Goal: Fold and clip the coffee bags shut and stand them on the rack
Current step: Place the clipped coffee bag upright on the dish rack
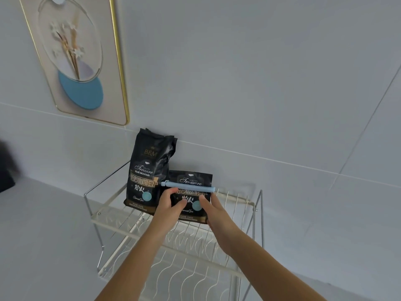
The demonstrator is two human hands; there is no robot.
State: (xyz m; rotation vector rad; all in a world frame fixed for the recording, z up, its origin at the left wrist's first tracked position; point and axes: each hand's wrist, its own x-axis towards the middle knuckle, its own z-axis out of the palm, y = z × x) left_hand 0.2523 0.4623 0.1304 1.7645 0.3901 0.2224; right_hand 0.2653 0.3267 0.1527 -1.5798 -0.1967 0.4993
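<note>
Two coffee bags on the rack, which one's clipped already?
The shorter coffee bag on the right, gripped by the left hand and right hand: a blue sealing clip runs across its front. The taller coffee bag has no clip.

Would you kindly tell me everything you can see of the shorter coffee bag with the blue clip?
The shorter bag is glossy black with gold and white print and a pale blue dot. Its top looks folded, with a blue clip clamped across it. It stands upright on the rack, just right of the taller bag. The left hand and right hand grip its sides, thumbs on the front.
</note>
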